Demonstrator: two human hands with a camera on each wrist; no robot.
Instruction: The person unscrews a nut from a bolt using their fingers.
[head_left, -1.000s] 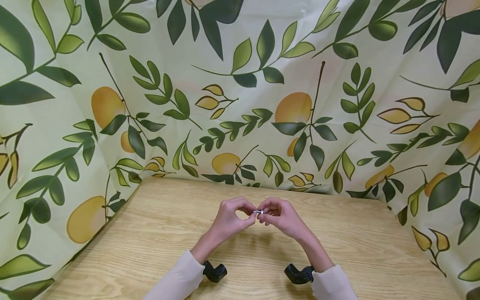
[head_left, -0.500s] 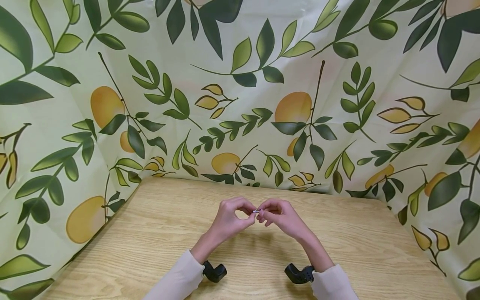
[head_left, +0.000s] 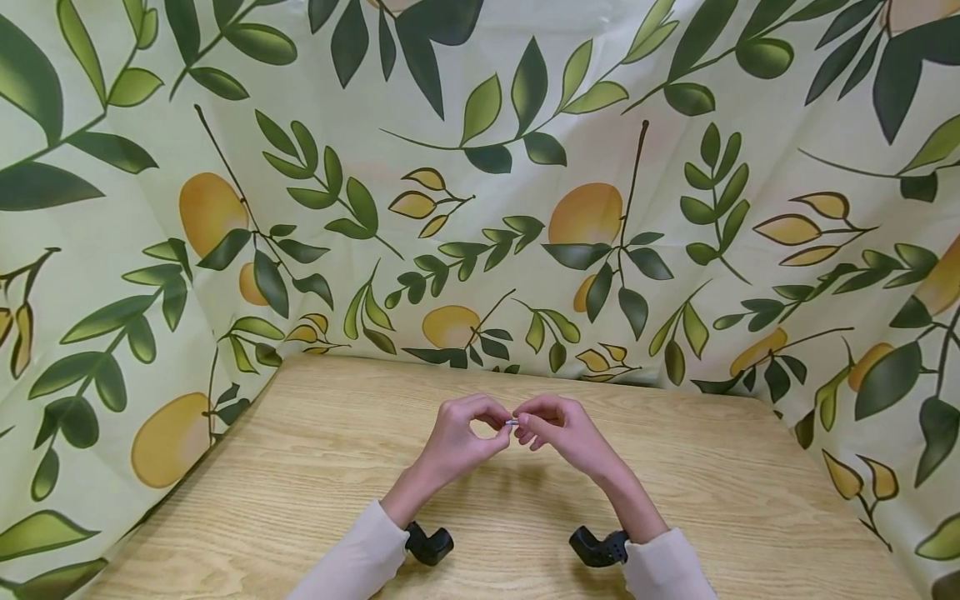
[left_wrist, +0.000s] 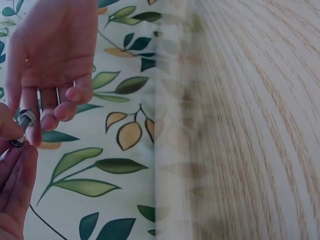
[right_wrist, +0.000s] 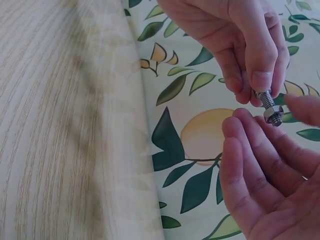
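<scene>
A small silver bolt (right_wrist: 267, 101) is pinched near its head between the thumb and fingertips of my left hand (head_left: 467, 435). Threaded on its free end is a hex nut (right_wrist: 273, 115), with a short bit of thread past it. My right hand (head_left: 564, 430) is at that end, its fingers extended, the index fingertip right at the nut and the thumb (right_wrist: 304, 109) close on the other side. In the left wrist view the nut (left_wrist: 27, 118) lies in front of the right fingers. The bolt head is mostly covered by the left fingertips.
Both hands are above a light wood-grain table (head_left: 337, 467). A cloth (head_left: 480, 192) printed with leaves and orange fruit hangs behind and at the sides. Black wrist cameras (head_left: 430, 545) sit below each hand at the pale sleeves.
The right thumb has shifted across the nut's end of the bolt, so less silver shows in the head view. The left hand has stayed in place with the bolt.
</scene>
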